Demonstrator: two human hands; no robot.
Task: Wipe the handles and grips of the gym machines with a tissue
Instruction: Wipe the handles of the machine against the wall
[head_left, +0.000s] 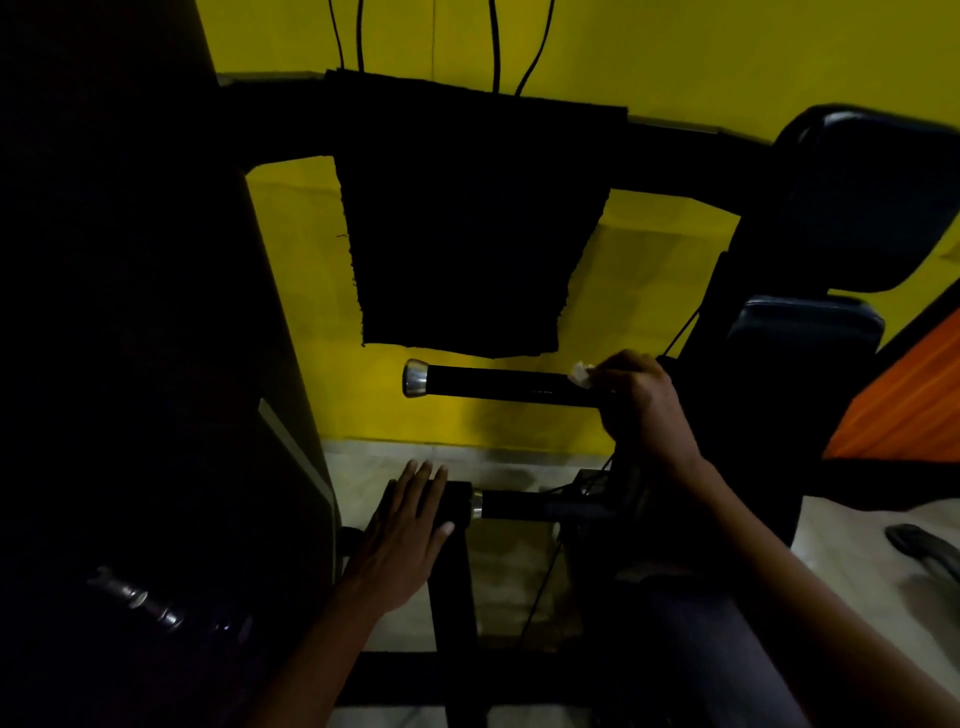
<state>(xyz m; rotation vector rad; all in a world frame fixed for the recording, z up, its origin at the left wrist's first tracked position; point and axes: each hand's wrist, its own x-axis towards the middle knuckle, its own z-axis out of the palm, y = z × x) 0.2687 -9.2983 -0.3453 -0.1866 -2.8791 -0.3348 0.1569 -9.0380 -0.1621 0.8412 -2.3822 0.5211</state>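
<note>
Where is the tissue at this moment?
In the head view, right of centre: the tissue is pinched in the right hand against the inner end of the upper handle, below the dark hanging mat.

Yellow wall (649, 62), black handle (498, 383) with silver cap (415, 378), white tissue (582, 373), orange panel (904, 400)

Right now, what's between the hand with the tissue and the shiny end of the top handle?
Only bare black grip lies between the right hand, holding the tissue, and the silver cap, seen from the head camera.

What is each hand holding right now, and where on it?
The right hand grips a tissue around the upper handle, at its machine end. The left hand holds nothing.
</note>
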